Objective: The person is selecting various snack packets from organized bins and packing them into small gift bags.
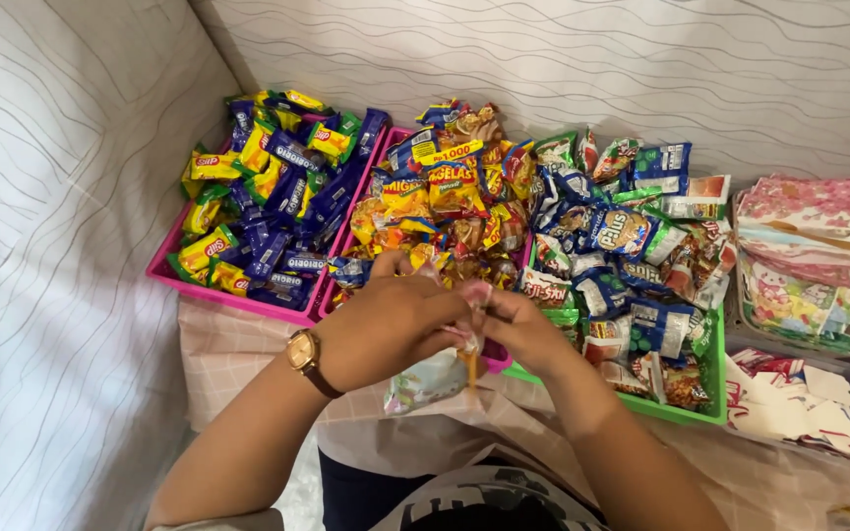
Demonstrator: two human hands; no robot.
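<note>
Both hands (455, 320) on small bag (430, 382) w/ snack trays (248, 300).

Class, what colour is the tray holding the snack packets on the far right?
Green tray, seen best in the head view.

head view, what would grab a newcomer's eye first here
Three trays heaped with bright snack packets span the middle: a pink tray of blue and yellow packs on the left, a second pink tray of orange ones, then a green tray of blue and white ones. In front, the left hand, a gold wristwatch behind it, and the right hand pinch a small clear bag.
</note>
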